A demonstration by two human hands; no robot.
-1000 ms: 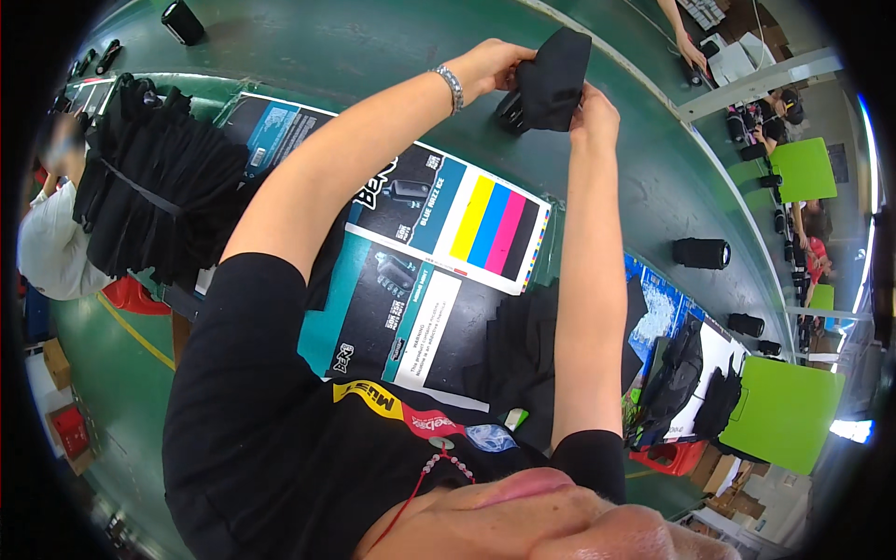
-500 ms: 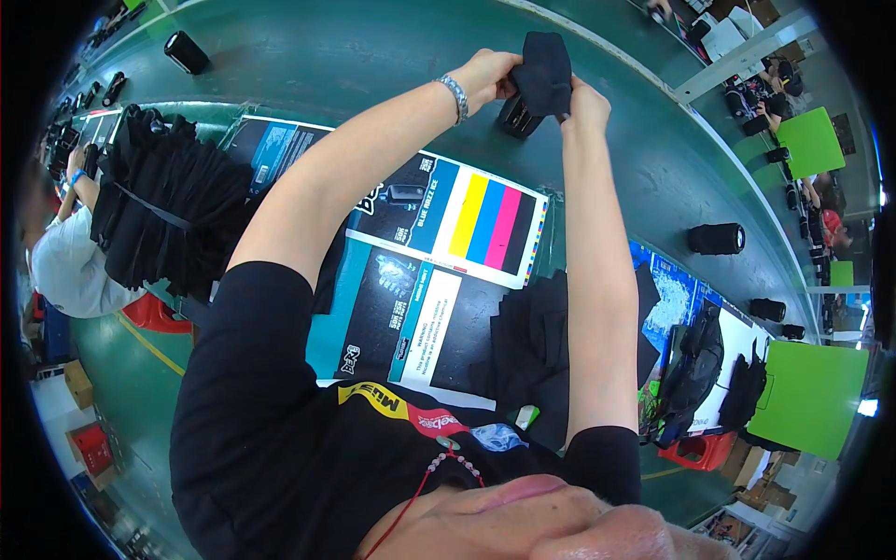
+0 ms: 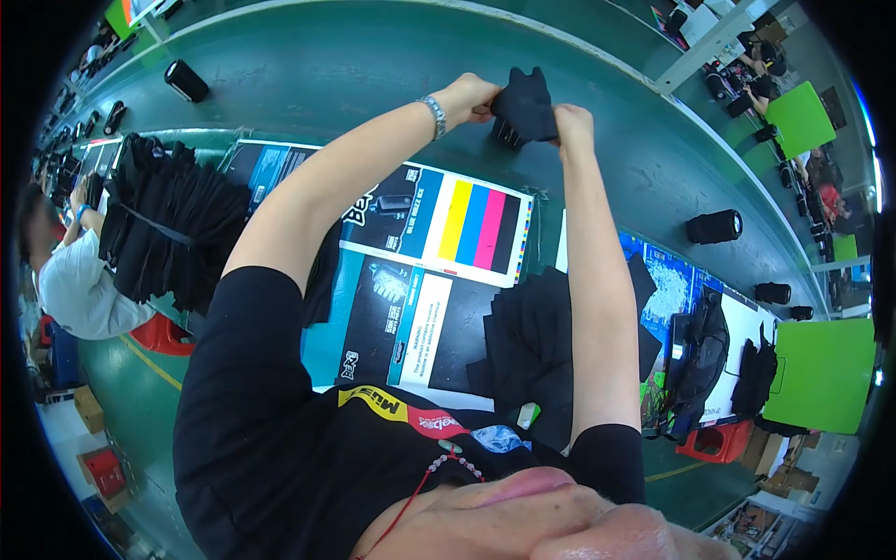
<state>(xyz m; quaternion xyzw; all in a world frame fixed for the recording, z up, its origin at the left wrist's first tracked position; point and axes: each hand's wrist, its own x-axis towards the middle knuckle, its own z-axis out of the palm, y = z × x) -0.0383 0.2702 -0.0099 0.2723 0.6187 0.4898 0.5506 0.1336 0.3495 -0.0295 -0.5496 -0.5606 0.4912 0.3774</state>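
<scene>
Out over the green work surface, both my hands grip a soft black cloth piece, perhaps a pouch. My left hand, above a silver wrist bracelet, pinches its left edge. Its right edge is pinched by my right hand, with the fingers partly hidden. Beneath the cloth, a dark block-like thing shows only its lower part; the cloth covers the rest, and I cannot tell whether it is inside. A pile of folded black cloth pieces lies below my right forearm.
Printed sheets cover the bench before me. A strapped bundle of black cloth stands at left. Black cylindrical speakers are spread along the green conveyor-like surface. A co-worker in white sits far left; a green panel stands right.
The cloth has come down and slightly left with both hands, its top now showing two peaks. Less of the dark thing under it shows. The whole view has shifted slightly.
</scene>
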